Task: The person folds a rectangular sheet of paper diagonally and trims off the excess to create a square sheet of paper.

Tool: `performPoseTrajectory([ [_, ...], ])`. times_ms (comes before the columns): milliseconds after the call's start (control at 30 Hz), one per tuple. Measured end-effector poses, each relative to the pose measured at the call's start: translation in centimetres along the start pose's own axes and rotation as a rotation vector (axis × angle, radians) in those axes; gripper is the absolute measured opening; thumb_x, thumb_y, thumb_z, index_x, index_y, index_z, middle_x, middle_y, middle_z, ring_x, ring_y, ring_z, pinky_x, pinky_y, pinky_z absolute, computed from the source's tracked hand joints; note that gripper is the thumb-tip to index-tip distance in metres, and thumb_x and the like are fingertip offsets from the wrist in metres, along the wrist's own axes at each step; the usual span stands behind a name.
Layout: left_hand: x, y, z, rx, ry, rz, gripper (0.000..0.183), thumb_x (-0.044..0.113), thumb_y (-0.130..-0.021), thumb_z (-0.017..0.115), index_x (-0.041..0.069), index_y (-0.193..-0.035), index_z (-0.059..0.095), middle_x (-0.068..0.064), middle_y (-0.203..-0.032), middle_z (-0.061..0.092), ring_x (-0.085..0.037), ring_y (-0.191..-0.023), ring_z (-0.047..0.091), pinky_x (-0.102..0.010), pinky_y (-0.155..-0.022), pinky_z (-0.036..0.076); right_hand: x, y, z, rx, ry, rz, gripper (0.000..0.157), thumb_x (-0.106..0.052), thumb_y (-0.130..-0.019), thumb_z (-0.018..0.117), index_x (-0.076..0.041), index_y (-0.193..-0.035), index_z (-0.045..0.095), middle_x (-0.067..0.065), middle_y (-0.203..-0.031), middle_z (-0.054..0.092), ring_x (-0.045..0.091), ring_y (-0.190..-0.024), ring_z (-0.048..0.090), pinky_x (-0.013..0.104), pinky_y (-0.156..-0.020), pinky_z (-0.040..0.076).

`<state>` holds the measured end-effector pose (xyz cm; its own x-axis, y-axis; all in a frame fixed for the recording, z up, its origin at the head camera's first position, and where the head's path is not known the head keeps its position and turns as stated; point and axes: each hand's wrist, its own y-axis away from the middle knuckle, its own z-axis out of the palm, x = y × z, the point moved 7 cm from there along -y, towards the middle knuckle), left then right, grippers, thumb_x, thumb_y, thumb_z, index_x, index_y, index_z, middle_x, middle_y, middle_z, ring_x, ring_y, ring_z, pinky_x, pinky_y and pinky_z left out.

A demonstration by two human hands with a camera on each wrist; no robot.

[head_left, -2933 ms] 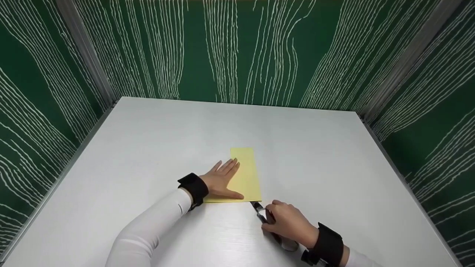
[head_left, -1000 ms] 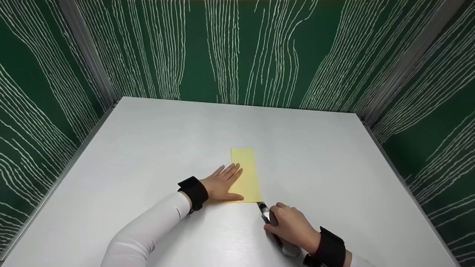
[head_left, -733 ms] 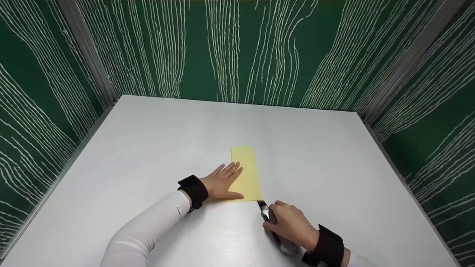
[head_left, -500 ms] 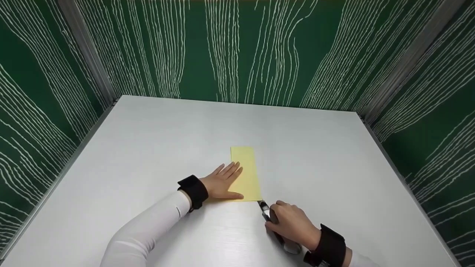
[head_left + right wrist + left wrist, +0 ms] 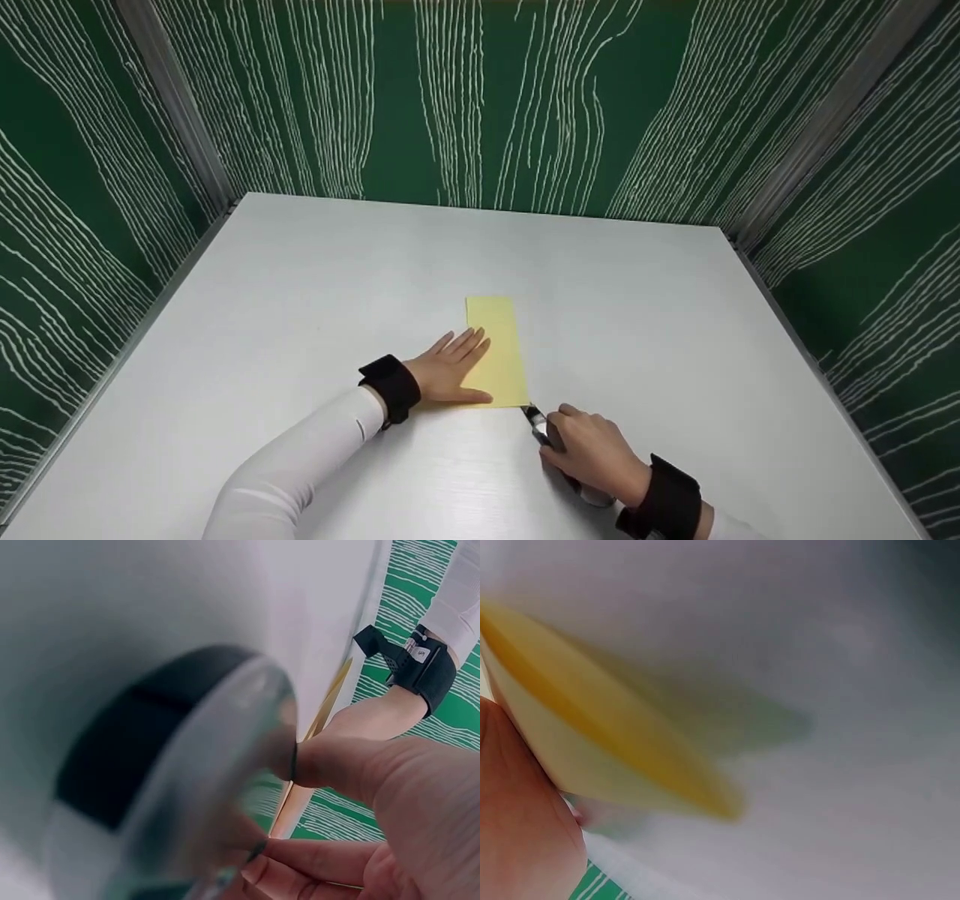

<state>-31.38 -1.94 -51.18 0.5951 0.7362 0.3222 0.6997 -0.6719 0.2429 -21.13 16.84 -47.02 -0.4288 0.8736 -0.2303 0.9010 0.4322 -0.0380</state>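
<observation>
A folded sheet of yellow paper (image 5: 499, 360) lies on the white table in the head view. My left hand (image 5: 448, 371) rests flat on its left part, fingers spread. The left wrist view shows a gap between the layers of the paper (image 5: 615, 720) beside the hand. With curled fingers my right hand (image 5: 596, 450) grips a black and silver stapler (image 5: 538, 426). Its narrow front end meets the paper's near right corner; the hand covers much of its body. In the right wrist view the rounded, shiny rear end of the stapler (image 5: 187, 757) looms close and blurred.
The white table (image 5: 300, 285) extends around both hands. Green walls (image 5: 397, 112) with pale wavy lines stand behind it and at both sides, with grey posts (image 5: 176, 105) at the corners. Each wrist wears a black strap (image 5: 390, 390).
Since the earliest frame, the stapler's front end has shifted right along the paper's near edge to the corner. My right hand has moved slightly right with it. My left hand stays on the paper.
</observation>
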Motion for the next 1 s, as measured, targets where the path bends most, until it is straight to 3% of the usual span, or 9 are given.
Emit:
performPoseTrajectory([
  [567,-0.28,-0.18,0.11,0.006,-0.007,-0.007,0.096,0.064,-0.100,0.049,0.010,-0.166,0.004,-0.011,-0.176,-0.003,-0.026,-0.164,-0.002,-0.049,-0.134,0.004,0.19,-0.28,-0.35,0.073,0.079,-0.058,0.024,-0.020,-0.081,0.083,-0.011,-0.080,0.061,-0.003,-0.072,0.050,0.008,-0.054,0.041,0.026,-0.045,0.035],
  [1000,-0.29,-0.14,0.22,-0.002,0.009,-0.007,0.097,0.061,-0.100,0.051,0.009,-0.166,0.003,-0.012,-0.175,-0.005,-0.026,-0.164,-0.005,-0.048,-0.134,0.000,0.44,-0.03,-0.40,0.074,0.071,-0.055,0.023,-0.020,-0.081,0.083,-0.010,-0.081,0.063,-0.004,-0.073,0.049,0.008,-0.055,0.040,0.025,-0.045,0.033],
])
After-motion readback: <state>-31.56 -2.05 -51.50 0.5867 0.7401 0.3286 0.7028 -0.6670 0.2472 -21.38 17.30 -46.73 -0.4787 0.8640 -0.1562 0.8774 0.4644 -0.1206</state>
